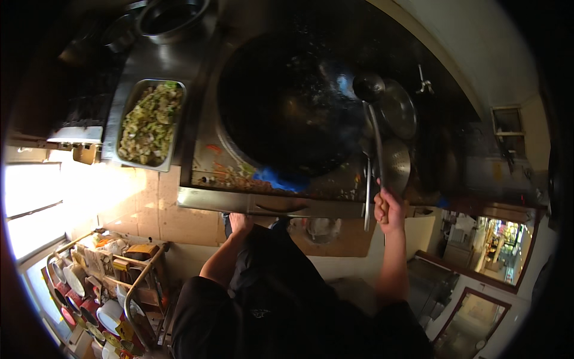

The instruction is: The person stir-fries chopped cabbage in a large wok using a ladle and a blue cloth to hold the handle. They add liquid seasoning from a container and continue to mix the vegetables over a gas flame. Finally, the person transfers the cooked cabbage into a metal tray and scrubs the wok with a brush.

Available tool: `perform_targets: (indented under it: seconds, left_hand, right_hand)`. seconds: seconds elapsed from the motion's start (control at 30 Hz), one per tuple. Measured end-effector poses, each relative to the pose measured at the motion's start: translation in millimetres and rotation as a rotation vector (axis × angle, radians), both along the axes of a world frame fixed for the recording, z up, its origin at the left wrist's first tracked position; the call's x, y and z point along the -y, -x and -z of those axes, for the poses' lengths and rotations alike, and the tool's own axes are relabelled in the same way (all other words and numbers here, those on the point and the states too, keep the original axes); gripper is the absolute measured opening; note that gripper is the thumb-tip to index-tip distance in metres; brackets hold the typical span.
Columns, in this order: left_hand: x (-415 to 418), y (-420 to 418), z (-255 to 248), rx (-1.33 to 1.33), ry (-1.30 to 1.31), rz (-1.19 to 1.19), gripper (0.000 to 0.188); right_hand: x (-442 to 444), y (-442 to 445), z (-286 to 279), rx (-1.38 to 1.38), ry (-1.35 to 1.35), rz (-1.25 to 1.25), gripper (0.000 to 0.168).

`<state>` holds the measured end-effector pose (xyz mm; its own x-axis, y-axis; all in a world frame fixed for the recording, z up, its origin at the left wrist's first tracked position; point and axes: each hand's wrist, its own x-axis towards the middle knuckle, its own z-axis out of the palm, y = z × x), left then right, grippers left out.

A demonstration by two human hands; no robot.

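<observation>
My right hand (389,210) grips the wooden handle of a long metal ladle (376,130). The ladle's bowl (368,87) is over the right side of a large dark wok (278,107), close to the rim. Whether it touches the wok I cannot tell. A perforated skimmer (396,164) and a round metal lid or bowl (399,110) lie just right of the ladle. My left hand (241,223) is low by the range's steel front edge (215,199); its fingers are partly hidden. At the wok's near rim shows a bright blue patch (280,178), flame or cloth.
Left of the wok stands a steel pan (176,134) of chopped cooked vegetables (150,123). Food scraps (224,175) litter the range top. A metal pot (172,20) sits at the far left, a small tap (423,83) at the back right. A loaded cart (134,287) is at lower left.
</observation>
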<state>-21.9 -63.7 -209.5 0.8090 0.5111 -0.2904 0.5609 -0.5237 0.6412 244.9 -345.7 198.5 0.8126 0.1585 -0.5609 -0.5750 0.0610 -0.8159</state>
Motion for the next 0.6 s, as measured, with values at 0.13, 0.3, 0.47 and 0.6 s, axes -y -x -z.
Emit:
perform_targets:
  seconds: [0.13,0.3,0.47,0.6]
  left_hand:
    - [50,-39,7,0.210,0.063,-0.120,0.028]
    - [99,-51,26,0.127,-0.423,0.086,0.042]
    - [104,-87,60,-0.453,0.035,0.270,0.055]
    - [161,-91,17,-0.116,-0.141,0.084,0.053]
  right_hand:
    - [76,-68,-7,0.219,0.463,0.005,0.015]
    - [160,-142,35,0.337,0.958,-0.001,0.014]
    - [193,-196,25,0.009,0.495,-0.016,0.014]
    - [233,-201,19,-0.289,-0.154,-0.021,0.028]
